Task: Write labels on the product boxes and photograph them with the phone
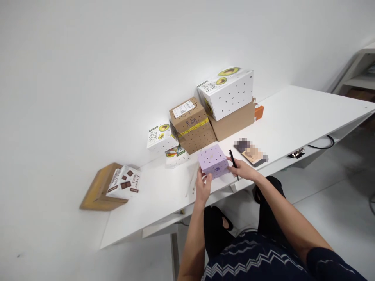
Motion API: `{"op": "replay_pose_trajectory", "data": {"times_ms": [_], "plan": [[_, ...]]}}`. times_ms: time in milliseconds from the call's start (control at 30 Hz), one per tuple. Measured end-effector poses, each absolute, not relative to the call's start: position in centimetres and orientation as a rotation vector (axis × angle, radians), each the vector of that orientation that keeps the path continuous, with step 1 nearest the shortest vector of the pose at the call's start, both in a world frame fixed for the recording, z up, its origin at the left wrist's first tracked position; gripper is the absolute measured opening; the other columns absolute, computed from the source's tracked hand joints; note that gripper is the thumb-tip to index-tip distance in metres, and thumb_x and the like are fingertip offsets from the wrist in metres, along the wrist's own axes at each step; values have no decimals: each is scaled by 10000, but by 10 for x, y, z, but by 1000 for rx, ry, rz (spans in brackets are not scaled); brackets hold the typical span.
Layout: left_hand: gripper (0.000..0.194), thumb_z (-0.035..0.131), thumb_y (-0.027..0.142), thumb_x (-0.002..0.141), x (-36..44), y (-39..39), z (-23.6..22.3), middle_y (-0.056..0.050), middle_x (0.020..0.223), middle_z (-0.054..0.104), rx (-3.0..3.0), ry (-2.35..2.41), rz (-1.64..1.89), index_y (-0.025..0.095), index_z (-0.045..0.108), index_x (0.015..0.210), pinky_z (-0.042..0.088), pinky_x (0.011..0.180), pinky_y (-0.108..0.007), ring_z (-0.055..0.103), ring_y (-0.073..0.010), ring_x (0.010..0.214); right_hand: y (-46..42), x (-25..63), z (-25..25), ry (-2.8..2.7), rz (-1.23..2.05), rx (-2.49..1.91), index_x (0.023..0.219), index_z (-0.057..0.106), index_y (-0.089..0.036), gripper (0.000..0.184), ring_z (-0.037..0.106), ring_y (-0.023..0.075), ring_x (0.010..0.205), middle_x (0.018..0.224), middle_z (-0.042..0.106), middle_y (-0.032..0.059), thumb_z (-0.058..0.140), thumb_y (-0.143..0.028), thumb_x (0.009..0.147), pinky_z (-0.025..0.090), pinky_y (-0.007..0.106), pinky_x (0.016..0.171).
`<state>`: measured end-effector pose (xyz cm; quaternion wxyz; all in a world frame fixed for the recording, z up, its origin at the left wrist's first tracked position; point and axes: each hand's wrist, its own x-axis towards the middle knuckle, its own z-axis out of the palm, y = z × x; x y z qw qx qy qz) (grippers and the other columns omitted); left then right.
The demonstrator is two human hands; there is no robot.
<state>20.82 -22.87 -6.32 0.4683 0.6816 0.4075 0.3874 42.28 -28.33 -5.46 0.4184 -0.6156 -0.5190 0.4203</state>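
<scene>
A small light-purple box (211,157) with dark specks and a dark drawing on its front face sits on the white table in front of me. My left hand (204,185) grips its near left corner, thumb on the front and fingers at the left side. A black pen (232,160) stands nearly upright in my right hand (242,169), held between the fingers. That hand is also at the box's right side, its fingertips touching or very close to it; I cannot tell which.
Behind the purple box stand a brown taped carton (195,134) and a white avocado-print box (231,97) on a plain carton (234,121). Smaller avocado boxes (165,142) are left of them. A chocolate-print box (124,182) and a blurred flat item (250,152) lie on the table (295,113).
</scene>
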Motion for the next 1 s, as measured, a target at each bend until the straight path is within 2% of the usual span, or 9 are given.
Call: {"op": "replay_pose_trajectory", "data": {"times_ms": [100, 200, 300, 433, 500, 567, 700, 867, 1000], "plan": [[647, 384, 596, 897, 203, -218, -48, -161, 1369, 482, 1588, 1156, 948, 204, 373, 1413, 529, 799, -337, 600, -206, 1005, -289, 428, -46, -1155, 989, -1618, 1284, 557, -89, 513, 519, 137, 499, 491, 553, -30, 488, -339, 840, 425, 237, 546], [681, 300, 621, 905, 203, -202, -36, -161, 1265, 549, 1534, 1298, 939, 179, 386, 1417, 533, 663, -291, 602, -162, 823, -288, 429, -33, -1074, 856, -1660, 1111, 669, -103, 472, 561, 156, 565, 557, 622, 32, 423, -436, 884, 435, 245, 579], [688, 308, 618, 901, 207, -190, -28, -148, 1186, 581, 1522, 1309, 875, 189, 368, 1435, 512, 554, -257, 570, -125, 673, -282, 423, -23, -1026, 763, -1673, 1091, 676, -116, 494, 577, 163, 605, 671, 674, 56, 404, -474, 886, 437, 246, 582], [700, 413, 610, 872, 213, -191, -21, -128, 1243, 568, 1509, 1216, 712, 269, 292, 1472, 489, 482, -231, 560, -104, 613, -274, 410, -12, -1042, 748, -1747, 1017, 710, -104, 583, 600, 195, 638, 688, 672, 51, 412, -581, 862, 444, 265, 578], [702, 451, 594, 864, 214, -198, -20, -126, 1289, 548, 1505, 1173, 696, 286, 285, 1472, 507, 507, -234, 593, -126, 686, -274, 406, -10, -1118, 774, -1723, 1084, 702, -128, 590, 635, 228, 730, 751, 698, 44, 439, -602, 852, 474, 284, 641], [731, 506, 564, 850, 212, -209, -24, -138, 1325, 522, 1526, 1130, 785, 252, 284, 1473, 550, 632, -269, 621, -170, 851, -278, 405, -12, -1168, 778, -1656, 1205, 652, -182, 547, 652, 250, 869, 922, 725, 31, 486, -565, 851, 498, 311, 759], [757, 602, 487, 817, 207, -236, -47, -154, 1418, 433, 1589, 1003, 1056, 212, 300, 1454, 513, 908, -347, 564, -220, 1119, -293, 407, -35, -1209, 804, -1468, 1301, 575, -225, 509, 582, 250, 1141, 1269, 625, 18, 536, -463, 853, 425, 361, 1005], [648, 569, 541, 814, 208, -265, -84, -181, 1383, 460, 1568, 1053, 1129, 175, 444, 1335, 494, 951, -390, 540, -256, 1174, -313, 405, -79, -1141, 921, -1475, 1308, 559, -208, 520, 557, 261, 1187, 1250, 636, 33, 536, -452, 850, 396, 398, 1049], [589, 533, 546, 839, 210, -274, -92, -188, 1339, 493, 1547, 1075, 1118, 164, 465, 1282, 490, 945, -375, 561, -242, 1145, -323, 406, -94, -1143, 941, -1510, 1295, 573, -217, 501, 569, 256, 1165, 1232, 642, 40, 524, -442, 850, 408, 394, 1032]]}}
